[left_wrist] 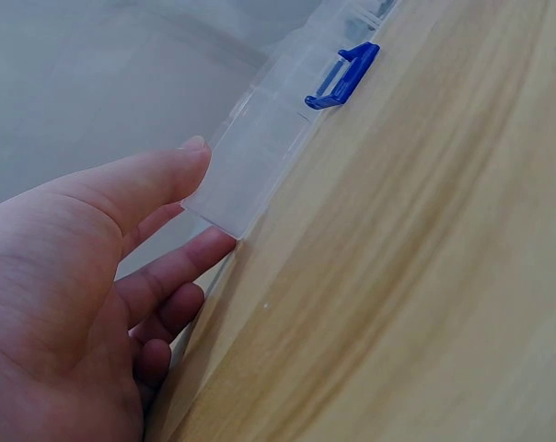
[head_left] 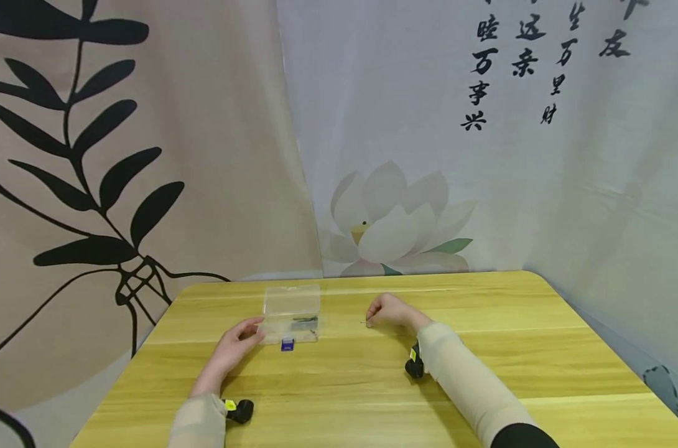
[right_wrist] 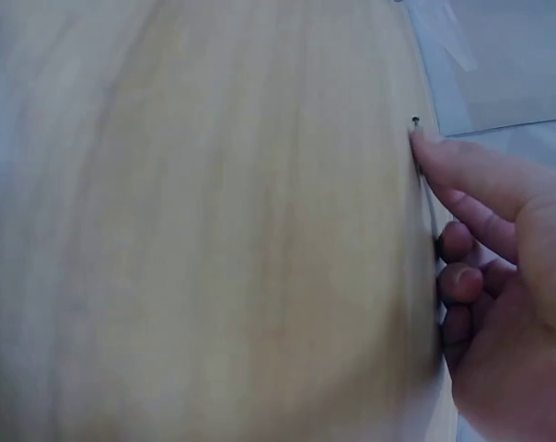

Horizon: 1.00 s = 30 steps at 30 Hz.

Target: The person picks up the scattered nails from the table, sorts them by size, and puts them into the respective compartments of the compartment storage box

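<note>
A clear plastic box (head_left: pixel 270 335) with a blue latch (head_left: pixel 287 345) stands on the table, its lid (head_left: pixel 291 301) raised at the back. My left hand (head_left: pixel 235 348) holds the box's left end; in the left wrist view the thumb (left_wrist: pixel 172 180) touches the upper edge and a finger meets the lower corner. Thin dark pieces (head_left: pixel 305 319) lie in the box on its right side. To the right of the box, my right hand (head_left: pixel 390 311) pinches a small nail-like piece (right_wrist: pixel 415 121) between thumb and fingertips, close above the table. Only its dark head shows; the fingers hide the rest.
The wooden table (head_left: pixel 339 398) reaches back to a hanging cloth (head_left: pixel 395 124) printed with a flower and writing. A second cloth (head_left: pixel 221 155) with dark leaves hangs on the left. A dark wrist camera (head_left: pixel 241 411) sits on the left wrist, another (head_left: pixel 414 364) on the right.
</note>
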### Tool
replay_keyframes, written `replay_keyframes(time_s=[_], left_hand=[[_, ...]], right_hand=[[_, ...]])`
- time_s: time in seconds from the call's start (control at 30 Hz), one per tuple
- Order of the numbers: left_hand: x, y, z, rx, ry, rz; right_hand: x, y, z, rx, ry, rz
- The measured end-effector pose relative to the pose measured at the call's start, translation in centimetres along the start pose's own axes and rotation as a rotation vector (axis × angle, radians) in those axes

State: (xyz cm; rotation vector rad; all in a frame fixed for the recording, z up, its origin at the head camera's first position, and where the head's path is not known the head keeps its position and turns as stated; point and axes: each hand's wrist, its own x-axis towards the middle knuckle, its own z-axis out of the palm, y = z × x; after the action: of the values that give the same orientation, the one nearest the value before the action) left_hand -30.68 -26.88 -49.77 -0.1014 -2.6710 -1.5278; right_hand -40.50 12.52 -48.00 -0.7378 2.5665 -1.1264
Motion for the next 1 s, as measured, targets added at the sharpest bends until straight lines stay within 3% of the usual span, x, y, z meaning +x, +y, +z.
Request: replay_keyframes(time_s=[0.53,1.0], left_hand=[[-0.04,0.42,-0.04,0.014,0.004,0.012],[0.11,-0.03,0.13,-0.004,0.007,0.005]], right_hand=[[-0.21,-0.06,0.22,0.020,0.000,0.033],[-0.04,0.26,-0.61,0.060,-0.023,-0.020]])
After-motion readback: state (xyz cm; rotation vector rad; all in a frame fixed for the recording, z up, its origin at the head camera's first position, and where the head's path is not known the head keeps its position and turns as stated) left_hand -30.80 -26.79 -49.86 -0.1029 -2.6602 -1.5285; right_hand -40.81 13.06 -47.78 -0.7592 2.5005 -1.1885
